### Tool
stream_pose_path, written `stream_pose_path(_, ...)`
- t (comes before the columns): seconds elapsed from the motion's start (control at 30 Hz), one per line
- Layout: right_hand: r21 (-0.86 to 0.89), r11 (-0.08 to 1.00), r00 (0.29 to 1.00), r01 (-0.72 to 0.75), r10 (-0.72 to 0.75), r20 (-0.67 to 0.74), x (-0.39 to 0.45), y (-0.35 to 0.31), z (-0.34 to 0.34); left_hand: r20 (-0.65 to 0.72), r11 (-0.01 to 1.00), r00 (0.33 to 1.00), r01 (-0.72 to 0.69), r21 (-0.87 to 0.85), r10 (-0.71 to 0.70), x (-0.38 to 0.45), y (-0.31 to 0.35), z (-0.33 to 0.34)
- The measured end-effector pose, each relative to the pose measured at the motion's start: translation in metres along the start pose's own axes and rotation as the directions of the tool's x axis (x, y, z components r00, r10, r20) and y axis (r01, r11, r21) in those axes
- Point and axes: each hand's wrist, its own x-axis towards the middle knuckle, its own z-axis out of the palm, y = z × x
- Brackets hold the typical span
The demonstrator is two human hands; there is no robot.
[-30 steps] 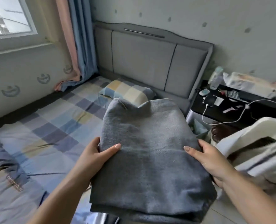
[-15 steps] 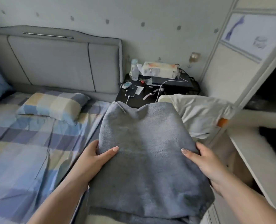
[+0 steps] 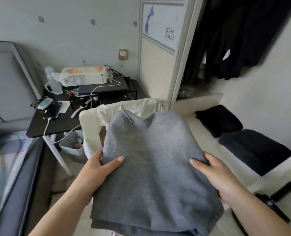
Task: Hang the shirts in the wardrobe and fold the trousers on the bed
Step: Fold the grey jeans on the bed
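Two hands hold folded grey trousers (image 3: pixel 151 167) up in the air, away from the bed (image 3: pixel 7 167), which lies well to the left of the left hand (image 3: pixel 97 169). Beyond the hands the wardrobe (image 3: pixel 243 40) stands open, with dark clothes hanging inside; on its shelf (image 3: pixel 207 133), just right of the right hand (image 3: pixel 214 172), lie two dark folded piles (image 3: pixel 253 149). A black side table (image 3: pixel 56 120) with a phone and cables stands ahead of the left hand. Each hand grips one side edge of the trousers, thumb on top, fingers tucked beneath the cloth
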Motion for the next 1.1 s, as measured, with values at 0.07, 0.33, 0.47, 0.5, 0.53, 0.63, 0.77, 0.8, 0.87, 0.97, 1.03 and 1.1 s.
stream_pose_path(0.07,-0.005,1.000,0.998,-0.016,0.016,-0.062,0.019,0.007,-0.016,0.053,1.000,0.999,0.002,0.004,-0.002,0.033,0.007,0.020)
stream_pose_path(0.33,0.135,0.979,0.951,-0.150,0.180,-0.250,0.120,0.022,-0.050,0.321,0.998,0.947,0.003,0.058,-0.022,0.185,0.043,0.088)
stream_pose_path(0.47,0.185,0.970,0.904,-0.161,0.220,-0.368,0.153,0.023,-0.065,0.455,0.991,0.890,-0.031,0.130,-0.032,0.251,0.061,0.126)
stream_pose_path(0.5,0.190,0.969,0.894,-0.158,0.223,-0.390,0.159,0.024,-0.069,0.474,0.989,0.880,-0.040,0.141,-0.032,0.262,0.064,0.135)
stream_pose_path(0.53,0.195,0.968,0.883,-0.160,0.229,-0.410,0.165,0.024,-0.075,0.493,0.987,0.869,-0.047,0.152,-0.035,0.276,0.067,0.148)
stream_pose_path(0.63,0.256,0.951,0.825,-0.172,0.281,-0.490,0.181,0.035,-0.099,0.552,0.977,0.832,-0.070,0.201,-0.054,0.313,0.068,0.194)
stream_pose_path(0.77,0.277,0.944,0.744,-0.181,0.316,-0.589,0.195,0.058,-0.126,0.618,0.956,0.783,-0.123,0.267,-0.072,0.347,0.064,0.254)
stream_pose_path(0.8,0.289,0.939,0.721,-0.185,0.329,-0.609,0.200,0.068,-0.136,0.647,0.947,0.758,-0.139,0.288,-0.085,0.356,0.063,0.275)
stream_pose_path(0.87,0.304,0.934,0.693,-0.188,0.345,-0.633,0.208,0.082,-0.148,0.682,0.940,0.725,-0.160,0.302,-0.096,0.366,0.061,0.304)
stream_pose_path(0.97,0.357,0.916,0.632,-0.182,0.388,-0.671,0.224,0.105,-0.176,0.677,0.918,0.728,-0.190,0.348,-0.106,0.385,0.052,0.358)
stream_pose_path(1.03,0.361,0.912,0.587,-0.195,0.404,-0.702,0.237,0.117,-0.190,0.685,0.893,0.720,-0.234,0.385,-0.107,0.397,0.050,0.389)
stream_pose_path(1.1,0.390,0.898,0.548,-0.201,0.433,-0.716,0.249,0.132,-0.199,0.707,0.847,0.697,-0.302,0.437,-0.116,0.412,0.045,0.419)
